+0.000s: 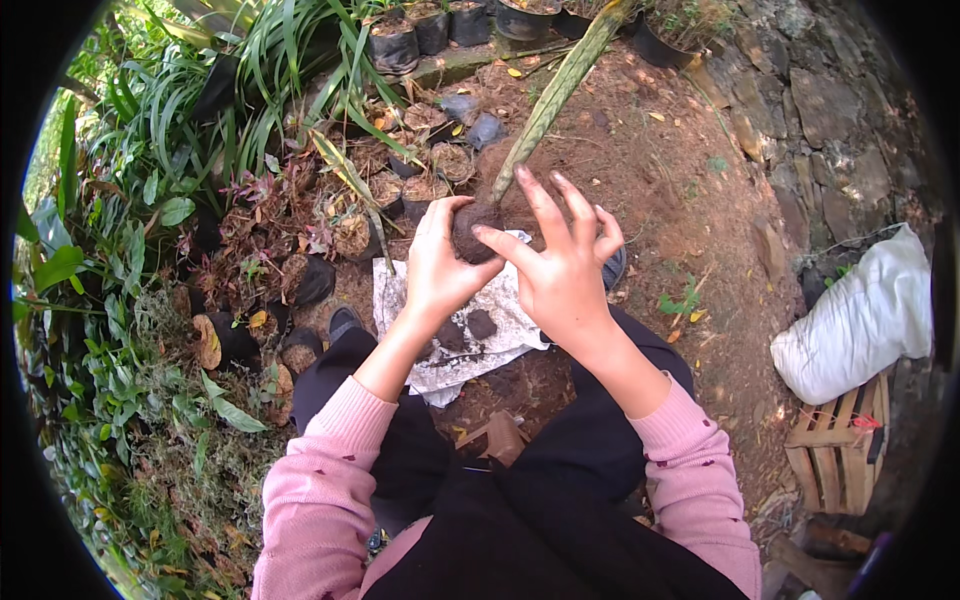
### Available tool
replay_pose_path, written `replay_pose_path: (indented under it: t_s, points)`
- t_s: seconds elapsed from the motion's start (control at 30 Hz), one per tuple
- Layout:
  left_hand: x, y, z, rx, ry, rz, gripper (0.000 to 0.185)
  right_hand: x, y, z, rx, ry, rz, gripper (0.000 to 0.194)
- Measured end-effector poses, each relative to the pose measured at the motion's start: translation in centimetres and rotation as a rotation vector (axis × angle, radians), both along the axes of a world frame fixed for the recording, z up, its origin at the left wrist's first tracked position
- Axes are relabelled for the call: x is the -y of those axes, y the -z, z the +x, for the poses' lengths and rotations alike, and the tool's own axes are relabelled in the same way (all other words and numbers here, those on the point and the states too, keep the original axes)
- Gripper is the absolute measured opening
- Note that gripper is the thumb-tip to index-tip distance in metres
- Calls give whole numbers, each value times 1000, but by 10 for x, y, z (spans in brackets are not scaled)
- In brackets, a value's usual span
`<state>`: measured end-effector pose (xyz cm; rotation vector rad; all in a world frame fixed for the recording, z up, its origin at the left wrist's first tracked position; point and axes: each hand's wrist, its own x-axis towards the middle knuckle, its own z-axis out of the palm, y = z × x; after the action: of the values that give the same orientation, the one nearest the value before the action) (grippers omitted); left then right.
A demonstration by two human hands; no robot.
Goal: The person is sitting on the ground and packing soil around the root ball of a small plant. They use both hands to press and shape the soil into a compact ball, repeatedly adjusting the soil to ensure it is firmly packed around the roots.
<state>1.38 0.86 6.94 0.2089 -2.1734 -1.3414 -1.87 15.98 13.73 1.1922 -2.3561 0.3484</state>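
Observation:
My left hand (437, 259) curves around a ball of dark soil (472, 234), its fingers on the far left side and its thumb below. From the top of the ball rises a long mottled snake plant leaf (555, 101), leaning up and to the right. My right hand (566, 262) has its thumb tip against the ball, while its other soil-smudged fingers are spread apart near the leaf's base. Beneath both hands, a dirty white sheet (510, 346) lies on the ground between my feet. Dark soil clumps (481, 324) rest on it.
Black bags of plants and soil (309, 279) crowd the left, beside dense foliage (172, 210). Another variegated leaf (349, 172) leans there. Black pots (525, 19) line the back. At right stand a stone wall (832, 112), a full white sack (855, 315) and a wooden crate (836, 450).

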Motion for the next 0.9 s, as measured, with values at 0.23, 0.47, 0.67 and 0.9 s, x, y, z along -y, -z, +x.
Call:
replay_pose_path:
  t_s: [0.23, 0.47, 0.67, 0.9]
  points:
    - [2, 1, 1, 62, 20, -8, 64, 0, 3, 5, -14, -33, 5, 40]
    - [5, -1, 2, 90, 60, 97, 62, -2, -1, 1, -46, -44, -18, 42]
    - [8, -4, 0, -22, 225, 435, 67, -6, 1, -18, 120, -34, -98, 52]
    - [9, 14, 3, -69, 582, 1345, 62, -11, -12, -17, 124, -15, -242, 58]
